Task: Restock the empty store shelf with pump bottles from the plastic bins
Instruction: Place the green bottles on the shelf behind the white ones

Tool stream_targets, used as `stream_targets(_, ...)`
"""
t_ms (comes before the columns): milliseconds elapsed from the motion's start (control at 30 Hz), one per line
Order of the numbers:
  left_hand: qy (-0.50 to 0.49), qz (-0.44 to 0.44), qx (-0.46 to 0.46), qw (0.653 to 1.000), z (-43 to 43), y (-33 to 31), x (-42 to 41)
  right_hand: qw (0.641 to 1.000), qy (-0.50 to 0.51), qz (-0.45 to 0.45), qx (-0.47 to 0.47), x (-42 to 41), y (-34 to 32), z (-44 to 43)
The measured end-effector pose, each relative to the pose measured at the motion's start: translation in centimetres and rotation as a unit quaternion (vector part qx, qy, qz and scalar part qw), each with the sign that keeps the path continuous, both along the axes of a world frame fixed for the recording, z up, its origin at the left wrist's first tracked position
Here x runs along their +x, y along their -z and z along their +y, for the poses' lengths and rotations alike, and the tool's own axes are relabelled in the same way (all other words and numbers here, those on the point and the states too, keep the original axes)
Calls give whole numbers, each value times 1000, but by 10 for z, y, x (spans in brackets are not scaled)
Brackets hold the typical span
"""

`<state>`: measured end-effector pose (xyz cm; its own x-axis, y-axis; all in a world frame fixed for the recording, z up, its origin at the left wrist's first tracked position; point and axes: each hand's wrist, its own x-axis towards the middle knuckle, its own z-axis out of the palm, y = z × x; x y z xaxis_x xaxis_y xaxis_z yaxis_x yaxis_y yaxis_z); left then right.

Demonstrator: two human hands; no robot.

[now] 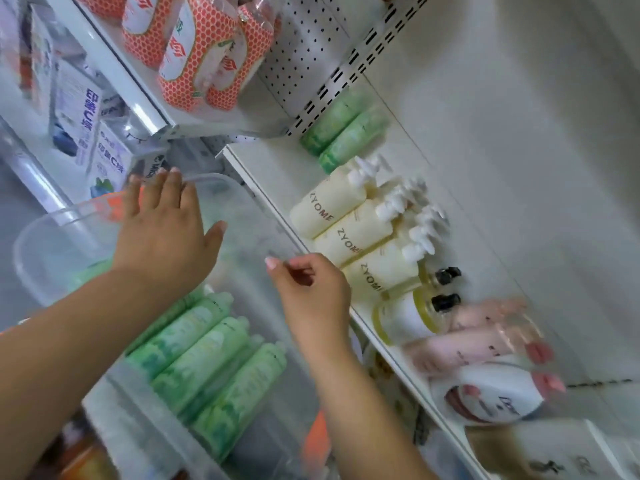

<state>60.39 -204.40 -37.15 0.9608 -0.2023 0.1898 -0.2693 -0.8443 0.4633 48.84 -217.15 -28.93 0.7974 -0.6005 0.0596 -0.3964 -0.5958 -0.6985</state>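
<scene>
The view is tilted. A clear plastic bin sits below the white shelf and holds several green bottles. On the shelf stand two green bottles, three cream ZYOME pump bottles, yellow black-capped bottles, pink bottles and a white Dove bottle. My left hand reaches over the bin's far rim with straight fingers and holds nothing. My right hand hovers at the bin's near-shelf edge with fingers loosely curled, holding nothing.
An upper shelf carries orange-patterned packs. Boxed goods with blue print stand on a neighbouring shelf at left. A perforated back panel and a pale wall close off the right side. Orange bin handles show.
</scene>
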Motion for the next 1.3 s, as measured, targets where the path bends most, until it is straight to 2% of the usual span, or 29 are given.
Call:
stream_targets(167,-3,3,25,1000,10,2,-2,977,26,213,4,-34,59,-18)
stream_targets(267,7,8,53,999,10,2,-3,941,67,333,4,-50,85,-27)
stream_targets(333,9,5,74,997,8,4,-3,918,89,382,60,-56,99,-29)
stream_targets(433,11,4,89,996,5,7,-4,888,157,359,240,-52,115,-34)
stream_targets(467,12,7,93,996,5,8,-3,881,165,358,264,-50,121,-38)
stream_targets(600,15,7,101,995,0,9,-1,874,153,365,283,-43,124,-46)
stream_targets(733,13,12,107,994,-3,9,1,893,127,287,323,-42,114,-47)
stream_targets(833,4,11,75,997,-2,8,3,907,92,245,331,-38,109,-45)
stream_targets(1100,2,-6,36,999,2,7,4,947,30,167,273,-40,97,-44)
stream_targets(1300,7,21,40,999,-8,1,16,987,38,120,102,-49,71,-27)
